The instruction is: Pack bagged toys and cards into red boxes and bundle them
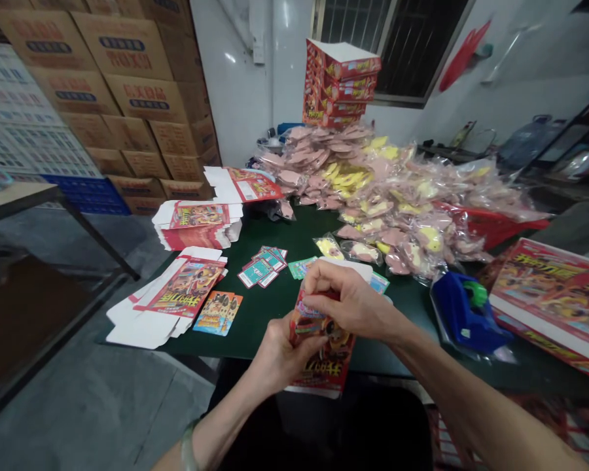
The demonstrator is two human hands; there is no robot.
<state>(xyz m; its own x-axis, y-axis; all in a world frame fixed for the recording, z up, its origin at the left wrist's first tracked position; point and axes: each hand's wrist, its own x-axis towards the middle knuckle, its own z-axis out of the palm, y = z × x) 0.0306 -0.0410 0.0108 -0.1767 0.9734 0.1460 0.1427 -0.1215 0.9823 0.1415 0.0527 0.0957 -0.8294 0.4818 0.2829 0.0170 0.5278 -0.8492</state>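
Note:
My left hand [287, 356] wraps around the lower side of a red printed cardboard box [330, 369], held upright above the table's near edge. My right hand [346, 301] pinches the box's top from above, with the fingers hiding most of its opening. Something colourful shows at the top of the box, but I cannot tell what it is. Behind my hands lie teal printed cards [262, 268] and a white flat sheet [346, 267]. Flat red-and-white box blanks [181, 301] are stacked to the left.
The dark green table [294, 226] holds a large heap of plastic-bagged pink and yellow items [377, 190], a blue tape dispenser [464, 314], and a large red printed box [550, 301]. Assembled boxes [338, 82] stand stacked behind. Brown cartons [122, 85] line the wall.

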